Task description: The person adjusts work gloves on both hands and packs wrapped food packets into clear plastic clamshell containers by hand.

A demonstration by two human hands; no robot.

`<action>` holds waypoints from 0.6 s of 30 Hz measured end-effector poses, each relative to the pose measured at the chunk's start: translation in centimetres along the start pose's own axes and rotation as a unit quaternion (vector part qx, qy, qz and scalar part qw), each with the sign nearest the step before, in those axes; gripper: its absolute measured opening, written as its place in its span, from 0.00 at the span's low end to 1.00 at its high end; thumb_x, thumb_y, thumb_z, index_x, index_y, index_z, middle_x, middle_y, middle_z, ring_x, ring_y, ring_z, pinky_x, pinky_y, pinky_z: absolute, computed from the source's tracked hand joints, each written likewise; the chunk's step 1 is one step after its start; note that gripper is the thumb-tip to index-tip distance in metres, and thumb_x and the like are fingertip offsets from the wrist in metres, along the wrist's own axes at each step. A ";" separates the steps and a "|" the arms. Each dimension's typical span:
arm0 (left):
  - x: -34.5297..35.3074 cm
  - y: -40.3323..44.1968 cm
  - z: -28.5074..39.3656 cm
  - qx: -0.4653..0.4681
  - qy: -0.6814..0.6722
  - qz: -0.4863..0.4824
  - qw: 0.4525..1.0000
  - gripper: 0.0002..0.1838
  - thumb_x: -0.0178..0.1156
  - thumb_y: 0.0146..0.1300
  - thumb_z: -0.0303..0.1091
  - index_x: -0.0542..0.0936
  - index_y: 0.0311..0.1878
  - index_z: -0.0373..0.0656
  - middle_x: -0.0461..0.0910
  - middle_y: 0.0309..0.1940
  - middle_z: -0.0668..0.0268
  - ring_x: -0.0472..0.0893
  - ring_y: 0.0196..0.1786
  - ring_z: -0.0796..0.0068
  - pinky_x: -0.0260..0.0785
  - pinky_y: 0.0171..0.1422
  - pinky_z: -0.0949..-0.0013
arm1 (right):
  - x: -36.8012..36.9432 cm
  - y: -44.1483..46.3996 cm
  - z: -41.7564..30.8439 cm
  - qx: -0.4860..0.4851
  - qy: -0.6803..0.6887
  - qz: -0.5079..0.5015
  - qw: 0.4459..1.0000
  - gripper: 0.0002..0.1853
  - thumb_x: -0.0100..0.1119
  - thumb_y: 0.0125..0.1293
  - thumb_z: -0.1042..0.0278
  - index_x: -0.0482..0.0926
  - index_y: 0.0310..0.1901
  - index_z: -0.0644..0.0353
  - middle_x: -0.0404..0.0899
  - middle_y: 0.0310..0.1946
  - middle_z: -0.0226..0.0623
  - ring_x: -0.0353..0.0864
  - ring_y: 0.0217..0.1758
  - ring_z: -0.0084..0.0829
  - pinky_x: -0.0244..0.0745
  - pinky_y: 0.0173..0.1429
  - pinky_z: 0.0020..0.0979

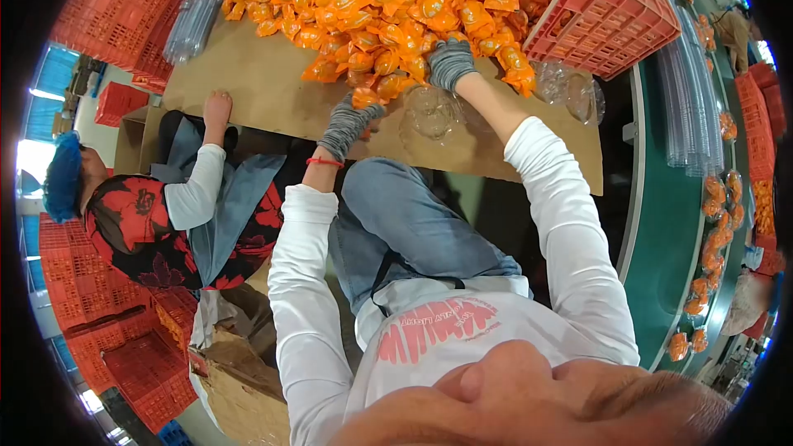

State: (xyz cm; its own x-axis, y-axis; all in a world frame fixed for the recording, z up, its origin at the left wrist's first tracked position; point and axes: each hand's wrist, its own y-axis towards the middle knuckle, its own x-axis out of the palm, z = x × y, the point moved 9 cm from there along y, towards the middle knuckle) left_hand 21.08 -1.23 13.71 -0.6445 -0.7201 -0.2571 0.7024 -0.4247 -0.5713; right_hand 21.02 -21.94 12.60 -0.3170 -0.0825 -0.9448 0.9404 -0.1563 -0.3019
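A large heap of orange-wrapped packets (372,0) lies on the brown tabletop (248,74). My left hand (351,122), in a grey striped glove, is at the heap's near edge, its fingers closed round an orange packet (366,97). Further right, my right hand (451,63), also gloved, touches the packets at the front of the heap; its fingertips are partly hidden among them. A clear plastic tray (431,112) lies on the table between my two hands, just below the heap.
A red crate (607,12) stands at the heap's right, with clear trays (570,92) near it. Stacked trays (690,99) and packets line a green conveyor (661,231). A co-worker (165,206) sits at the left. More clear trays (194,25) lie at the table's far left.
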 end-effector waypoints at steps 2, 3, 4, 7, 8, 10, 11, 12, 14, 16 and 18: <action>2.1 -0.3 2.5 0.187 0.071 -0.026 0.980 0.22 0.65 0.52 0.34 0.72 0.50 0.40 0.78 0.37 0.64 0.79 0.40 0.72 0.73 0.46 0.70 | -0.6 -1.0 -0.1 0.004 0.042 0.033 0.999 0.29 0.53 0.54 0.42 0.75 0.52 0.54 0.73 0.51 0.41 0.69 0.56 0.44 0.64 0.55 0.49; 3.2 -0.7 3.5 0.277 0.106 -0.038 0.954 0.23 0.65 0.52 0.34 0.72 0.51 0.40 0.78 0.37 0.64 0.79 0.41 0.72 0.72 0.46 0.70 | -0.9 -1.5 -0.1 0.006 0.063 0.049 0.997 0.30 0.53 0.54 0.42 0.75 0.52 0.54 0.73 0.51 0.41 0.69 0.56 0.44 0.63 0.56 0.48; 4.7 -0.5 3.6 0.302 0.170 -0.071 0.935 0.24 0.65 0.51 0.35 0.72 0.52 0.40 0.78 0.38 0.62 0.79 0.42 0.69 0.72 0.47 0.69 | -1.0 -1.4 -0.2 0.011 0.088 0.079 0.993 0.30 0.56 0.53 0.42 0.74 0.52 0.55 0.72 0.51 0.40 0.69 0.57 0.44 0.63 0.56 0.49; 8.4 -0.3 3.6 0.345 0.342 -0.130 0.864 0.29 0.66 0.48 0.39 0.71 0.54 0.39 0.78 0.41 0.56 0.78 0.45 0.61 0.71 0.50 0.65 | -1.7 -1.2 0.0 0.035 0.167 0.136 0.976 0.31 0.59 0.51 0.43 0.73 0.52 0.56 0.72 0.51 0.41 0.68 0.57 0.44 0.63 0.58 0.49; 9.0 -0.3 3.6 0.347 0.386 -0.126 0.845 0.31 0.66 0.47 0.41 0.71 0.54 0.38 0.77 0.42 0.53 0.77 0.46 0.57 0.70 0.51 0.64 | -1.5 -1.0 -0.1 0.049 0.155 0.147 0.976 0.32 0.61 0.49 0.43 0.72 0.52 0.56 0.72 0.51 0.42 0.68 0.57 0.44 0.62 0.59 0.49; 10.0 -0.4 3.6 0.353 0.471 -0.116 0.800 0.35 0.66 0.45 0.46 0.71 0.55 0.36 0.76 0.45 0.48 0.76 0.49 0.50 0.68 0.54 0.61 | -1.4 -1.2 -0.3 0.063 0.145 0.171 0.972 0.33 0.62 0.49 0.43 0.72 0.52 0.57 0.72 0.50 0.41 0.68 0.57 0.44 0.62 0.59 0.49; 10.1 -0.1 3.6 0.341 0.472 -0.113 0.805 0.35 0.66 0.45 0.46 0.71 0.55 0.36 0.76 0.45 0.47 0.76 0.49 0.50 0.68 0.55 0.61 | -1.4 -1.3 -0.1 0.070 0.140 0.181 0.971 0.33 0.62 0.49 0.43 0.72 0.52 0.57 0.72 0.50 0.41 0.68 0.56 0.44 0.62 0.59 0.49; 10.1 0.2 3.7 0.328 0.472 -0.111 0.811 0.35 0.66 0.45 0.47 0.71 0.55 0.36 0.76 0.45 0.47 0.76 0.49 0.50 0.68 0.55 0.61 | -0.9 -1.2 -0.1 0.061 0.140 0.166 0.974 0.32 0.60 0.51 0.43 0.72 0.53 0.56 0.71 0.52 0.41 0.66 0.59 0.43 0.60 0.60 0.51; 10.5 0.6 3.6 0.299 0.478 -0.111 0.818 0.36 0.65 0.45 0.49 0.71 0.55 0.36 0.77 0.45 0.48 0.77 0.48 0.50 0.68 0.54 0.60 | 0.6 -0.7 0.1 0.031 0.089 0.105 0.990 0.31 0.58 0.52 0.43 0.73 0.53 0.55 0.70 0.54 0.42 0.66 0.60 0.44 0.59 0.61 0.52; 10.8 0.0 3.5 0.264 0.490 -0.108 0.824 0.37 0.63 0.45 0.51 0.71 0.56 0.36 0.78 0.43 0.48 0.78 0.46 0.49 0.69 0.53 0.58 | 0.9 -1.5 0.3 0.001 0.091 0.069 0.994 0.29 0.55 0.54 0.44 0.73 0.54 0.53 0.69 0.56 0.44 0.64 0.62 0.46 0.56 0.62 0.54; 11.5 -0.9 3.6 0.239 0.507 -0.120 0.819 0.39 0.63 0.48 0.52 0.69 0.57 0.33 0.78 0.43 0.45 0.77 0.48 0.50 0.69 0.53 0.59 | 0.1 -1.9 0.6 0.005 0.118 0.030 0.993 0.30 0.57 0.54 0.45 0.72 0.56 0.53 0.67 0.57 0.44 0.64 0.62 0.46 0.56 0.63 0.52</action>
State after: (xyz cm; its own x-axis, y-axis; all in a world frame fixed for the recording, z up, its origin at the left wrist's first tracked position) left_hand 14.09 -11.09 14.05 -0.5302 0.1393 -0.8364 0.4015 -0.8275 -0.3924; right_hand 19.09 -22.18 13.16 -0.2224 0.1414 -0.9646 0.9549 -0.1678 -0.2448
